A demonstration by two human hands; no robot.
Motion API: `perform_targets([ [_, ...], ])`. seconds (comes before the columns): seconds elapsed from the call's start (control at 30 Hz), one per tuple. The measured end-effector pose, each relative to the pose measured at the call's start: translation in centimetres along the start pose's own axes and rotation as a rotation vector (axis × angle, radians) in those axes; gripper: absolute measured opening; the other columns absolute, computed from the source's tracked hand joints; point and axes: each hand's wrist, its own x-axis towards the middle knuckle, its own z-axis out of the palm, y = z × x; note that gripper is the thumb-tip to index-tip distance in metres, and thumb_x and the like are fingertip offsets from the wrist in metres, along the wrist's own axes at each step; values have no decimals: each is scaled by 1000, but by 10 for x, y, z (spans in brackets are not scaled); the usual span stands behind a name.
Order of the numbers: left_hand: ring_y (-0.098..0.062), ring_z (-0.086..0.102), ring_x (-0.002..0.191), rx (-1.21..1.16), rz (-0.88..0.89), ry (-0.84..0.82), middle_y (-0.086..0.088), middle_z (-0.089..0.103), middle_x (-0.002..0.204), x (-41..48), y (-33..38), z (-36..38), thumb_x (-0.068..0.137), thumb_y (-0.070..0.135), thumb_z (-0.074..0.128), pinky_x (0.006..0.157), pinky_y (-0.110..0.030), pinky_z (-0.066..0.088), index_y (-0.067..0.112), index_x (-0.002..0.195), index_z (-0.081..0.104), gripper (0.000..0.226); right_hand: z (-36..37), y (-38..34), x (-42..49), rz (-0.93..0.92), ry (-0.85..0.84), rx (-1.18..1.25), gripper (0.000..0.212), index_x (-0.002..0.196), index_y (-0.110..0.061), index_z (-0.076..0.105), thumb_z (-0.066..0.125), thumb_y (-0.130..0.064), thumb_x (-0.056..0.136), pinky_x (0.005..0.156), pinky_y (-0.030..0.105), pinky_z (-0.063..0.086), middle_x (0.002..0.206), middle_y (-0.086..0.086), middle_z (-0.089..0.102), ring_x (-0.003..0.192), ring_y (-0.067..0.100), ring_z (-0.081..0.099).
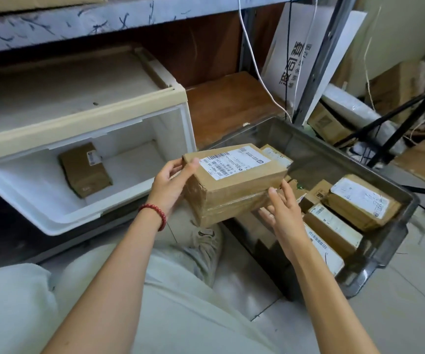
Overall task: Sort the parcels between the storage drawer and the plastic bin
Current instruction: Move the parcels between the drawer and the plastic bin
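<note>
A brown cardboard parcel [234,185] with a white shipping label is held in the air between the drawer and the bin. My left hand [170,182] grips its left end, thumb on top. My right hand [283,210] touches its right front corner with straight fingers. The white storage drawer [60,218] stands pulled out at the left, with one small brown parcel [84,168] lying inside. The clear grey plastic bin [375,254] at the right holds several labelled parcels [362,203].
A shelf runs overhead, with a beige cabinet frame [78,118] above the drawer. Cardboard boxes, a white sign board [298,54], cables and a black tripod leg [398,111] crowd the far right. My knee and shoe [206,246] lie below the parcel.
</note>
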Motion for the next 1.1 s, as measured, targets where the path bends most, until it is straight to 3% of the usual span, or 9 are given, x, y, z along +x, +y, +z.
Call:
perform_targets([
  [0.1, -11, 63, 106, 87, 31, -7, 11, 69, 112, 3, 3, 7, 60, 75, 65, 99, -42, 49, 36, 112, 66, 65, 1, 1, 0, -29, 45, -17, 54, 149, -34, 28, 50, -27, 100, 94, 33, 47, 135, -2, 49, 116, 13, 52],
  [0.2, -12, 62, 108, 139, 86, 32, 7, 64, 121, 3, 3, 14, 74, 67, 60, 99, -40, 48, 42, 118, 54, 52, 0, 2, 2, -58, 95, -16, 51, 139, -38, 31, 56, -31, 96, 90, 31, 50, 134, 2, 54, 114, 12, 55],
  [0.33, -22, 64, 91, 177, 139, 78, -4, 67, 109, 3, 3, 14, 81, 62, 58, 83, -48, 53, 48, 90, 50, 19, -4, 3, 3, -87, 76, -42, 41, 128, -43, 38, 58, -31, 94, 76, 24, 49, 133, 3, 56, 119, 16, 55],
  [0.47, -24, 62, 103, 180, 128, 71, -3, 63, 110, 0, 7, 9, 91, 40, 58, 75, -50, 58, 42, 90, 55, 4, -5, -3, 5, -152, 54, -85, 51, 140, -42, 37, 57, -30, 95, 89, 35, 48, 128, -1, 53, 116, 17, 53],
  [0.53, -21, 63, 103, 145, 140, 66, -1, 64, 111, -2, 8, 6, 92, 32, 59, 72, -49, 59, 37, 96, 59, 6, -5, -5, 5, -177, 58, -114, 54, 142, -41, 36, 58, -34, 93, 91, 35, 46, 127, -2, 53, 116, 17, 53],
  [0.67, -3, 64, 87, 162, 202, 57, 7, 62, 116, -7, 9, 3, 94, 31, 57, 60, -25, 56, 34, 113, 61, 20, -3, -6, 5, -150, 95, -124, 61, 143, -33, 36, 61, -43, 88, 104, 42, 44, 136, -2, 50, 122, 16, 50],
  [0.77, -1, 65, 88, 104, 186, 48, 9, 65, 113, -7, 10, 1, 94, 32, 57, 75, -30, 56, 36, 113, 64, 20, 0, -8, 5, -144, 102, -142, 64, 143, -28, 40, 61, -47, 85, 106, 43, 43, 140, -3, 49, 124, 15, 49],
  [0.97, -12, 63, 100, -33, 100, 45, 5, 69, 110, -4, 16, -3, 91, 34, 61, 86, -35, 53, 30, 108, 69, 19, 1, -8, 6, -151, 81, -126, 57, 140, -28, 43, 60, -43, 88, 93, 30, 46, 133, -4, 52, 121, 16, 51],
  [1.1, -11, 64, 98, -101, 102, 14, 0, 67, 112, -7, 17, 1, 88, 26, 65, 79, -27, 55, 15, 119, 62, 33, 2, -8, 5, -114, 104, -36, 46, 134, -25, 45, 60, -35, 91, 86, 28, 53, 109, -11, 58, 111, 16, 59],
])
